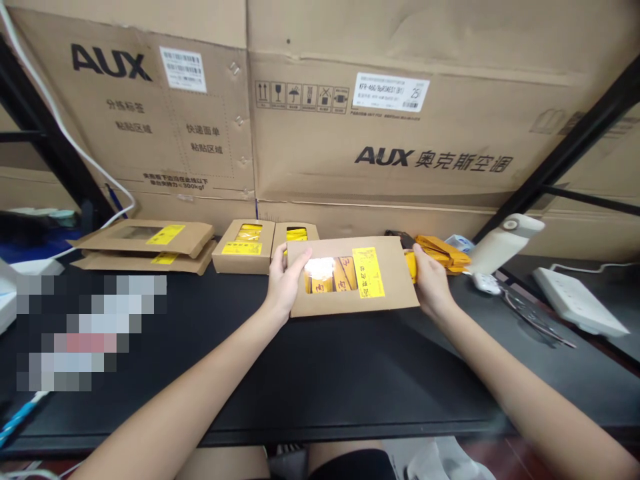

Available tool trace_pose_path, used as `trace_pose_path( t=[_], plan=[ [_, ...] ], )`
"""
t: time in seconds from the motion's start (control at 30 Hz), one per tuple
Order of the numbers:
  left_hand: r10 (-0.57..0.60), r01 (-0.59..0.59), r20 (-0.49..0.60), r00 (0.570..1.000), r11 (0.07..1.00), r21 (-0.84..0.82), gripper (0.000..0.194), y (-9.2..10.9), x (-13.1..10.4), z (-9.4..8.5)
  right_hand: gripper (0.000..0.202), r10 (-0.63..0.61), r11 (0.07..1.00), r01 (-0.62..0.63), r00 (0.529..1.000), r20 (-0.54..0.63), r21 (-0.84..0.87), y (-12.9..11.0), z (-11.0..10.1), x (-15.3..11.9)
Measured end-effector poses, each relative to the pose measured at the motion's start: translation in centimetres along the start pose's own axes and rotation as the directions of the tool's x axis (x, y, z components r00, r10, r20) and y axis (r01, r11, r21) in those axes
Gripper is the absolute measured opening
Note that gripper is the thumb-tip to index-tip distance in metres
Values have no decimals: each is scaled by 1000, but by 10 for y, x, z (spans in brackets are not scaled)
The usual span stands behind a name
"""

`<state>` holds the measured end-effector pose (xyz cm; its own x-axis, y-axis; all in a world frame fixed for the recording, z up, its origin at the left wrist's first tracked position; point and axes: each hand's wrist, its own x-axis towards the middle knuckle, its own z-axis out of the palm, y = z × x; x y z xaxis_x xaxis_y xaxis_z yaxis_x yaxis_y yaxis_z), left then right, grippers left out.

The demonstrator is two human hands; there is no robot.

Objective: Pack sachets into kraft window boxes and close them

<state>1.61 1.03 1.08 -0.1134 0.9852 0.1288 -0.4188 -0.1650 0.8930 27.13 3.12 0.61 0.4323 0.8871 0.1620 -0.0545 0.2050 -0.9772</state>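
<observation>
A brown box with a clear window and a yellow label is held above the black table. Orange packets show through its window. My left hand grips the box's left end, thumb on the front face. At the right end, my right hand is closed around a yellow-orange packet at the box's edge. Behind that hand lies a pile of orange packets. Two filled boxes stand behind and left of the held box, and two flatter boxes are stacked farther left.
On the right of the black table are a pale bottle, glasses and a white power strip. Large cardboard panels stand along the back between black metal frame bars. A blurred patch covers the left side.
</observation>
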Motion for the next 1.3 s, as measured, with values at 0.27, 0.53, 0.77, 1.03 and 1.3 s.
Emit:
trace_pose_path(
  t=[0.27,0.53,0.77,1.03,1.3],
  plan=[
    [-92,92,20,996,996,3,33,4,-3,1,32,307,950,-311,902,304,-37,-4,0,-5],
    [-133,133,5,991,991,-16,33,3,0,0,39,255,966,-250,895,366,-62,-3,-4,-6],
    [-130,130,-10,991,991,22,36,4,2,-2,52,187,982,-187,884,428,-42,-2,-4,-8],
    [-142,141,6,990,987,76,34,3,1,-2,51,187,982,-181,901,391,-52,-3,-2,-11],
    [-120,122,-22,992,990,77,36,2,4,-4,53,136,986,-86,908,397,-143,-7,0,-14]
  ],
)
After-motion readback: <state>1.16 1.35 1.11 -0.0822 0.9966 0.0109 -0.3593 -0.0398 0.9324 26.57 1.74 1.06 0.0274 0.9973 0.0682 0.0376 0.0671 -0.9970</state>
